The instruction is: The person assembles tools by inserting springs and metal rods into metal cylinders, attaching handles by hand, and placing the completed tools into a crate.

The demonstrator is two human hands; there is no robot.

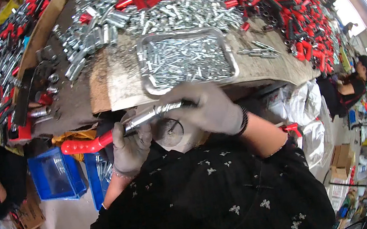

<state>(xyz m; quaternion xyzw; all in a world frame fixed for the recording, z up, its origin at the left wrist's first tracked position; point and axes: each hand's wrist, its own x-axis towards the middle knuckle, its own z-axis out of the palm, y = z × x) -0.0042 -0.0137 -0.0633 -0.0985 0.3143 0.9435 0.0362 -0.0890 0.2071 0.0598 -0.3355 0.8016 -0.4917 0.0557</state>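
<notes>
My left hand (131, 147), in a grey glove, is closed round a tool with a curved red handle (86, 145) and a shiny metal shaft (140, 119). The tool lies nearly level in front of my body, its handle pointing left. At the shaft's right end my gloved right hand (213, 108) is curled, slightly blurred, with its fingers closed about the tip. A small dark piece shows at those fingers, too unclear to name. Just beyond my hands, a metal tray (233, 61) full of small silver pins (185, 58) rests on the bench.
Silver metal parts (179, 15) and red handles (310, 19) are heaped across the bench. Several pins (258, 51) lie right of the tray. Blue crates (57, 175) stand at lower left, white sacks (302, 103) at right. Another person (351, 85) is at far right.
</notes>
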